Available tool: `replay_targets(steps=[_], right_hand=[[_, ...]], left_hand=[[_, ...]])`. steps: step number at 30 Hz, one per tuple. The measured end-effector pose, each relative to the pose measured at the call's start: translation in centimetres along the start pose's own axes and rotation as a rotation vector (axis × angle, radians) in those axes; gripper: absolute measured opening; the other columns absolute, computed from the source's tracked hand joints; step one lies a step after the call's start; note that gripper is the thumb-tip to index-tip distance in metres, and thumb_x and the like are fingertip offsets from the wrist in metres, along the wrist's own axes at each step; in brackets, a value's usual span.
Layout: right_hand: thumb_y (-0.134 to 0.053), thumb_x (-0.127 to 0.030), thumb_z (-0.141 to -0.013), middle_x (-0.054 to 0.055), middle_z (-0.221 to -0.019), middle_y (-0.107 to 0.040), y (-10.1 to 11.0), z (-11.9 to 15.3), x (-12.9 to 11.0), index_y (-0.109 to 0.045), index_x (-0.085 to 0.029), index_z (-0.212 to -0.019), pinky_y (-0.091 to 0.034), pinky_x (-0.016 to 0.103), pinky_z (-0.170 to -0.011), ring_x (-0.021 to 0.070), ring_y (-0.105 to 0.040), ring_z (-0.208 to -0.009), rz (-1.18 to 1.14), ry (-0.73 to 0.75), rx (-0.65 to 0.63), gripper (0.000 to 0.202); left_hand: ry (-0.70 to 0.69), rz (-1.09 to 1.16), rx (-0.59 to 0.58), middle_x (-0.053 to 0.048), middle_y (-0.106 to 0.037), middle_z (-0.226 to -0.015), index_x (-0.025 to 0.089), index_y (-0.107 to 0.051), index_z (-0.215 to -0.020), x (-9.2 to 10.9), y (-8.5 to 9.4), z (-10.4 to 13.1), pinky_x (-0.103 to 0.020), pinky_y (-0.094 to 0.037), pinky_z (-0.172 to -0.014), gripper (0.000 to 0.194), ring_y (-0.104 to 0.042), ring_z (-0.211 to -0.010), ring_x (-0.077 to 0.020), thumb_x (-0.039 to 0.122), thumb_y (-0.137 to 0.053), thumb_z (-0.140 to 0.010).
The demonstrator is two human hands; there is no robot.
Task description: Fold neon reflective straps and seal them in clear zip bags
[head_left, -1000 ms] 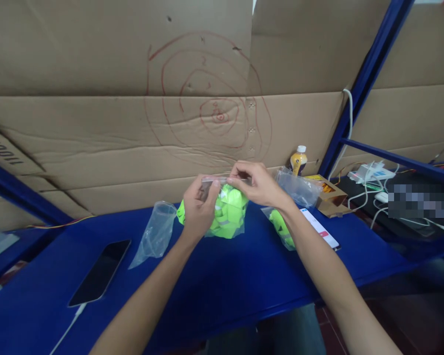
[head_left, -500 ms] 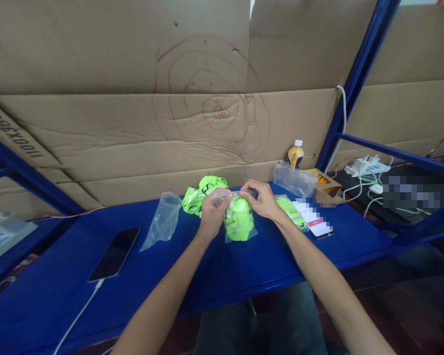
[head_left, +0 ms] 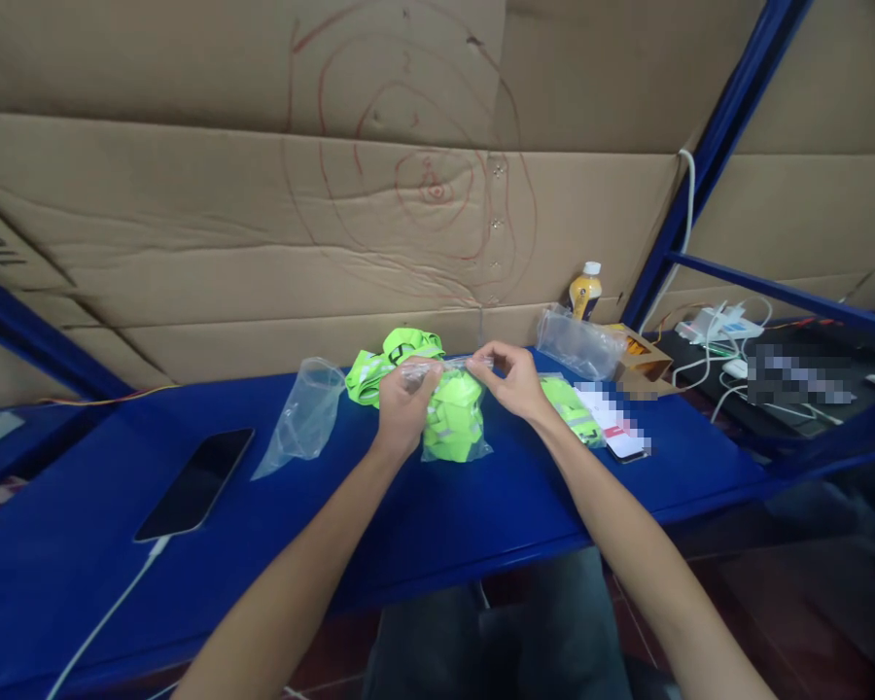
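A clear plastic bag (head_left: 455, 428) with bright yellow-green reflective fabric folded inside hangs upright between my hands, just over the blue table. My left hand (head_left: 406, 403) pinches the left end of its top edge, where clear film bunches over the fingers. At the right end of that edge, my right hand (head_left: 508, 377) pinches the film between thumb and fingertips. Loose reflective fabric (head_left: 368, 374) of the same colour lies crumpled behind my left hand. Beyond my right wrist lies another bagged reflective piece (head_left: 570, 408), flat on the table.
An unfilled clear bag (head_left: 302, 413) and a phone (head_left: 195, 484) on a charging cable lie to the left. At the right are a white printed card (head_left: 607, 416), a clear plastic bag (head_left: 579, 345), a juice bottle (head_left: 584, 292) and a small cardboard box (head_left: 642, 365). Cardboard sheets (head_left: 190, 214) stand behind.
My hands have moved a little apart along the bag's top edge, stretching it straighter. The whole view has shifted slightly, and both hands still grip the bag.
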State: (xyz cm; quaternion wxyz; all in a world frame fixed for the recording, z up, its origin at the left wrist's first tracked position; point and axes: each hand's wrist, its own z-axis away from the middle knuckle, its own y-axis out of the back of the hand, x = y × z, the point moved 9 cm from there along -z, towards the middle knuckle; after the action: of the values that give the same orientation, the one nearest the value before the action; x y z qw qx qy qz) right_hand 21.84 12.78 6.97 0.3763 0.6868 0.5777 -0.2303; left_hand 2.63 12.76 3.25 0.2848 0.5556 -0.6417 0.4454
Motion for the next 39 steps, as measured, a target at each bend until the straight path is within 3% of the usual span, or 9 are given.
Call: replay_targets(steps=[3,6,12,16,21,28,32,37,39], right_hand=[[-0.073,-0.054,-0.090,0.000,-0.073,-0.061,-0.1,-0.1,0.7,-0.067,-0.018,-0.084,-0.041,0.028,-0.066,0.0138,-0.051,-0.067,-0.018,-0.018,-0.032,0.037],[-0.071,-0.056,-0.091,-0.002,-0.068,-0.055,0.2,-0.2,0.8,-0.063,-0.019,-0.078,-0.038,0.028,-0.065,0.0133,-0.046,-0.064,-0.009,-0.004,0.005,0.039],[-0.078,-0.068,-0.082,0.001,-0.073,-0.061,-0.4,-0.3,1.0,-0.068,-0.019,-0.082,-0.039,0.029,-0.065,0.0145,-0.050,-0.066,-0.126,-0.069,-0.025,0.049],[-0.077,-0.069,-0.083,-0.002,-0.069,-0.054,-0.8,-0.1,0.3,-0.063,-0.019,-0.075,-0.036,0.028,-0.062,0.0131,-0.046,-0.064,-0.145,-0.044,-0.033,0.052],[-0.071,-0.056,-0.094,0.000,-0.074,-0.060,-1.0,0.4,-1.9,-0.067,-0.018,-0.081,-0.038,0.028,-0.065,0.0133,-0.049,-0.066,0.014,0.087,-0.016,0.040],[-0.063,-0.047,-0.100,0.001,-0.075,-0.064,-1.9,1.1,-3.7,-0.063,-0.020,-0.079,-0.043,0.028,-0.070,0.0149,-0.057,-0.070,0.148,0.188,-0.009,0.035],[-0.065,-0.047,-0.098,0.003,-0.078,-0.068,-0.8,0.9,-3.1,-0.066,-0.020,-0.079,-0.046,0.030,-0.073,0.0167,-0.061,-0.073,0.142,0.163,0.086,0.033],[-0.068,-0.057,-0.091,0.002,-0.076,-0.069,-0.1,0.0,-0.9,-0.068,-0.020,-0.085,-0.048,0.029,-0.067,0.0160,-0.060,-0.067,-0.099,0.011,0.048,0.037],[-0.068,-0.056,-0.091,0.001,-0.072,-0.068,0.1,-0.1,-0.4,-0.067,-0.020,-0.082,-0.047,0.029,-0.066,0.0150,-0.059,-0.064,-0.093,-0.007,0.057,0.037]], left_hand=[[-0.011,0.032,0.046,-0.002,-0.074,-0.085,0.016,-0.077,-0.088,-0.1,0.5,-0.2,-0.023,-0.053,-0.075,0.034,-0.065,-0.077,-0.0128,0.044,-0.092,-0.076],[0.032,0.067,0.021,-0.004,-0.076,-0.089,0.016,-0.079,-0.092,-0.7,0.2,-0.3,-0.026,-0.055,-0.076,0.036,-0.068,-0.078,-0.0149,0.045,-0.092,-0.076],[0.066,0.100,0.005,-0.004,-0.078,-0.089,0.016,-0.080,-0.089,-0.6,-0.3,0.2,-0.025,-0.056,-0.077,0.032,-0.069,-0.078,-0.0143,0.038,-0.096,-0.072],[0.092,0.105,0.000,-0.003,-0.077,-0.085,0.015,-0.081,-0.088,-0.3,-0.5,0.4,-0.024,-0.055,-0.073,0.031,-0.068,-0.075,-0.0133,0.037,-0.096,-0.072],[0.160,0.092,-0.021,-0.008,-0.080,-0.090,0.013,-0.083,-0.090,-0.2,-1.0,0.7,-0.029,-0.059,-0.077,0.036,-0.072,-0.080,-0.0178,0.036,-0.098,-0.068],[0.131,0.079,-0.003,-0.007,-0.079,-0.086,0.013,-0.082,-0.086,-0.1,-1.2,0.9,-0.027,-0.057,-0.075,0.034,-0.071,-0.077,-0.0169,0.038,-0.098,-0.068],[0.149,0.110,-0.024,-0.006,-0.077,-0.084,0.013,-0.080,-0.089,-0.9,-1.0,0.4,-0.027,-0.057,-0.074,0.037,-0.070,-0.077,-0.0172,0.043,-0.095,-0.071],[0.130,0.159,0.029,-0.001,-0.073,-0.078,0.016,-0.076,-0.084,-1.3,-0.3,0.0,-0.024,-0.054,-0.069,0.037,-0.065,-0.069,-0.0133,0.045,-0.094,-0.069],[0.128,0.168,0.034,-0.002,-0.074,-0.079,0.016,-0.076,-0.084,-1.4,-0.3,0.1,-0.025,-0.055,-0.071,0.038,-0.066,-0.070,-0.0140,0.045,-0.094,-0.070]])
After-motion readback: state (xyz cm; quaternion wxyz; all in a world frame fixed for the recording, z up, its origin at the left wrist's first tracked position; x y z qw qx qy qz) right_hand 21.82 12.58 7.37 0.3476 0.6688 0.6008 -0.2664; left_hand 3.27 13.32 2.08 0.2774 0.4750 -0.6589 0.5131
